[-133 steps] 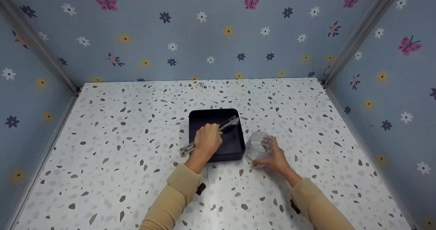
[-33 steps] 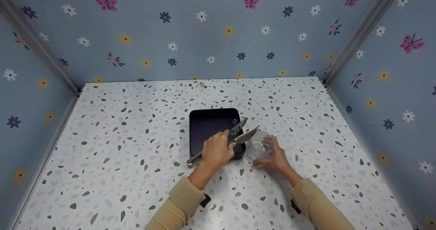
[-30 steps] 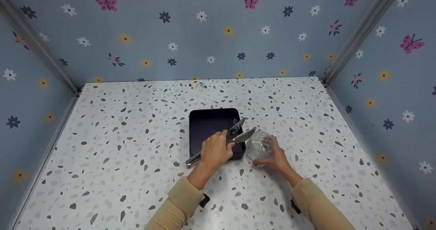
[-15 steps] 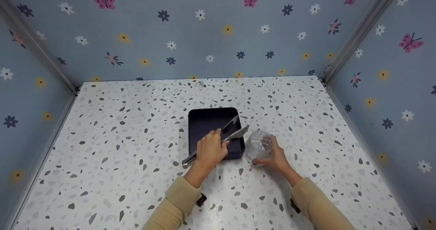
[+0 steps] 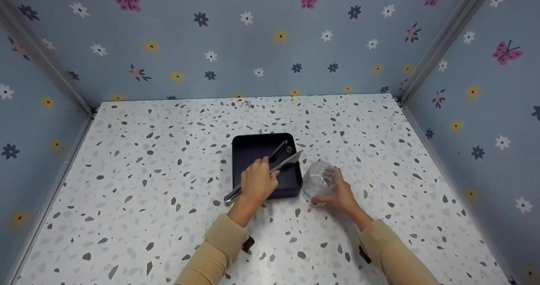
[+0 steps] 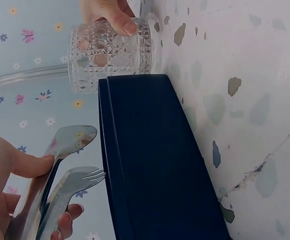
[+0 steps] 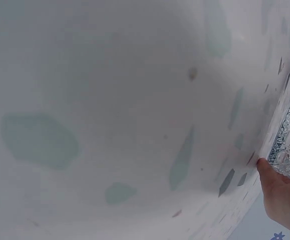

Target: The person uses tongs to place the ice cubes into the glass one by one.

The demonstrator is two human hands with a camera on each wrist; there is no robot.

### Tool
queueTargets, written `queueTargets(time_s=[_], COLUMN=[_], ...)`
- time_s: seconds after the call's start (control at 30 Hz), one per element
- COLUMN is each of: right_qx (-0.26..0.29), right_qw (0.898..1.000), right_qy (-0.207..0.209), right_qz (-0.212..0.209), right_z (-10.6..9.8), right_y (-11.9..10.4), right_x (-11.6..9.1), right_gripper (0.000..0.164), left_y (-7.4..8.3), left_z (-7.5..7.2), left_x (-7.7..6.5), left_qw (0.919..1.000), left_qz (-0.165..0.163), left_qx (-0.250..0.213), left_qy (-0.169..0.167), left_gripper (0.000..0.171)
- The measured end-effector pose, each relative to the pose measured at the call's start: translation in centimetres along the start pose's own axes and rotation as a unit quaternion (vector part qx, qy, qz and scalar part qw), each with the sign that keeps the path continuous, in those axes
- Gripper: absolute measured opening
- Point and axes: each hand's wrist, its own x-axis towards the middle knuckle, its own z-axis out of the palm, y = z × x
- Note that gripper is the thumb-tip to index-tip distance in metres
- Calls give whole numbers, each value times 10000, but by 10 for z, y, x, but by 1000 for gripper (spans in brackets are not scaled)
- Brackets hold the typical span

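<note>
My left hand [image 5: 258, 181] grips metal serving tongs [image 5: 287, 160] over the dark square tray [image 5: 244, 150]. One tong end is a spoon [image 6: 74, 137], the other a fork [image 6: 82, 179]; they stand apart, and I see nothing between them. Beyond the tips, a small clear piece [image 5: 289, 149] shows at the tray's far right corner. Against or very near the tray's right side stands a clear patterned glass [image 5: 318, 179]. My right hand [image 5: 339, 194] holds it from the right, thumb in front. Finger tones show through its wall in the left wrist view.
The speckled white tabletop [image 5: 168, 217] surrounds the tray and glass. Blue flowered panels close off the back [image 5: 236, 36], left [image 5: 29, 158] and right [image 5: 485, 150] sides.
The tongs were over the tray, then reached right to the glass's rim; now they are back left over the tray, tips apart. The right hand and glass have stayed put.
</note>
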Motion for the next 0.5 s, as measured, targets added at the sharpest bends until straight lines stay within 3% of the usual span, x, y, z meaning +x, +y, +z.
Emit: queueTargets(time_s=[0.2,0.5], right_qx=[55,43], right_qw=[10000,10000], right_qy=[37,26], right_qz=[-58,-28], right_z=[1,1], right_y=[0,-1], right_x=[0,0], right_gripper=[113,109], left_y=[-2,-5], left_z=[5,10], left_x=[3,10], left_qw=[9999,9989], left_qz=[-71,-437], left_qx=[-28,7], left_qy=[69,-138], left_gripper=[41,28])
